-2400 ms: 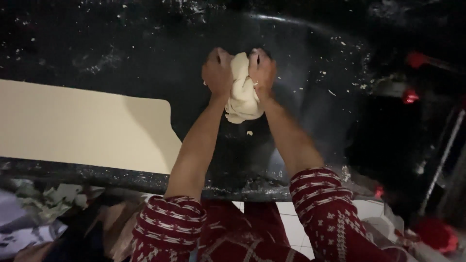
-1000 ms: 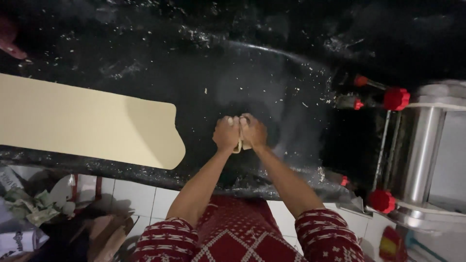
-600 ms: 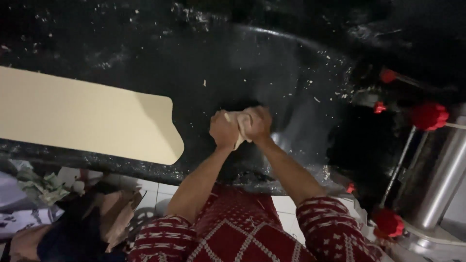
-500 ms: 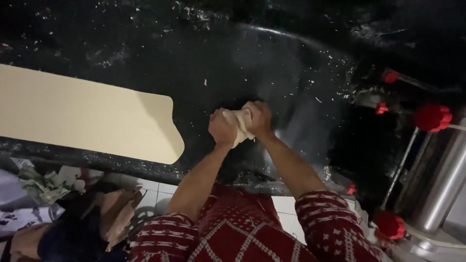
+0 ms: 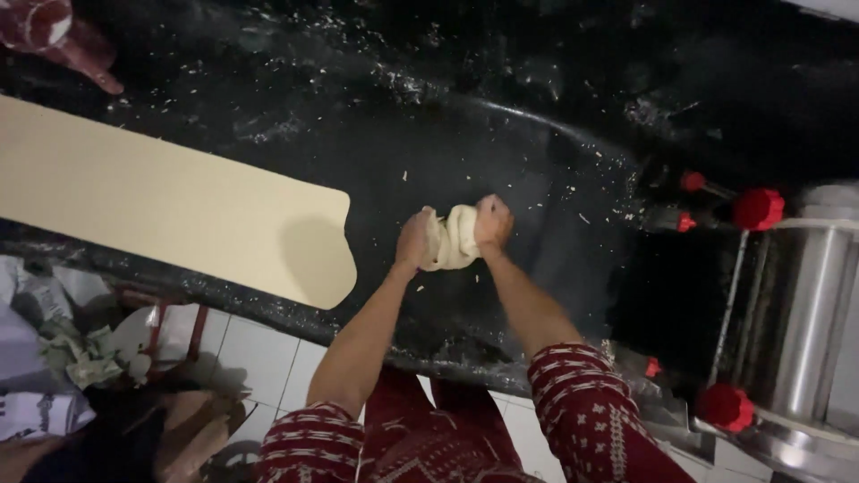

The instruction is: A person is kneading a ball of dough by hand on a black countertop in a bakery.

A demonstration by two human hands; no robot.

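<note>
Gripping a pale lump of dough (image 5: 452,237) from both sides, the left hand (image 5: 413,240) and right hand (image 5: 493,222) clasp it between them on the dark, flour-speckled worktop (image 5: 501,143). Left of the hands lies a long cream board (image 5: 170,201) with a rounded end. Right of the hands stands a steel roller machine (image 5: 805,304) with red knobs (image 5: 757,207). Far beyond the board, a second person's red sleeve (image 5: 54,31) shows.

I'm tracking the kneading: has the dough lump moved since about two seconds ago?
Yes. The dough lump, gripped between left hand and right hand, has come closer to the counter's near edge, judged against the pale board.
</note>
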